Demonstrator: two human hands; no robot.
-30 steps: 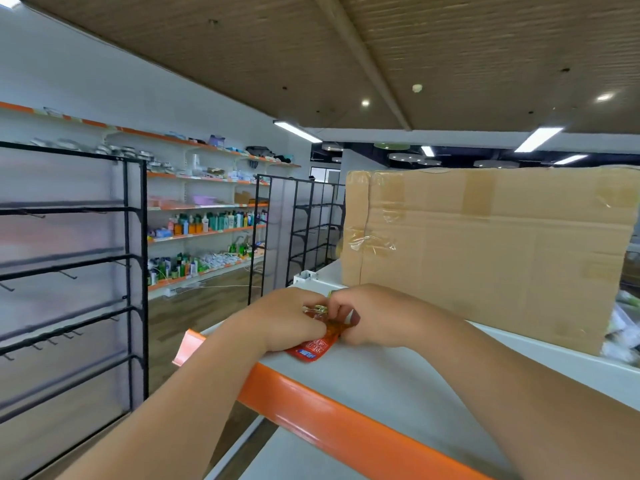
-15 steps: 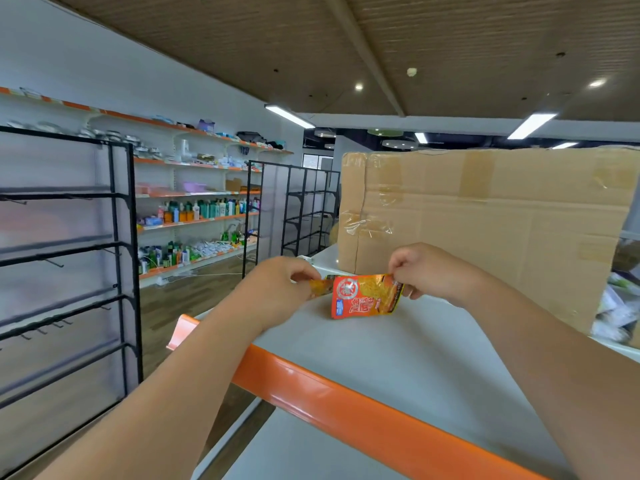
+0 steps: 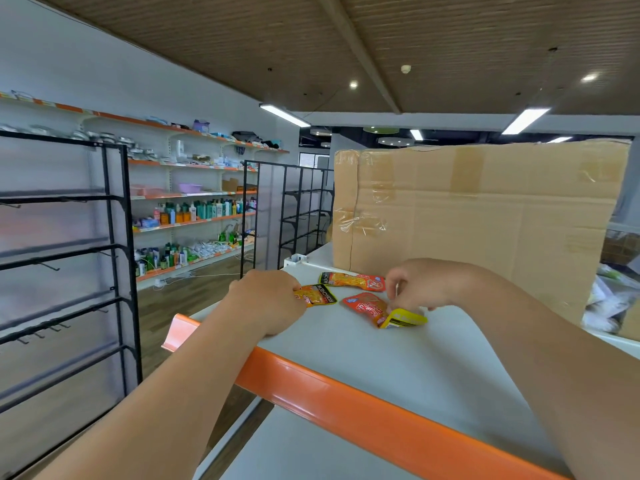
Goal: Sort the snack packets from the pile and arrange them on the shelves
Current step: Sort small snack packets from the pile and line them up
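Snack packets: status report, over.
Left hand holds orange packet; right hand pinches red packet. Third packet lies loose on shelf. Cardboard box stands close behind.

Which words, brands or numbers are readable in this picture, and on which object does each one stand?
None can be read for certain.
Black band, orange packet in left hand: white letters, blurred.
Black band, far packet: letters blurred.
Characters on red packet: blurred.
Labels on bottles: too small.

We record orange-yellow snack packets (image 3: 353, 281) with black bands, a red foil packet (image 3: 365, 305), a grey shelf (image 3: 398, 362) edged orange.
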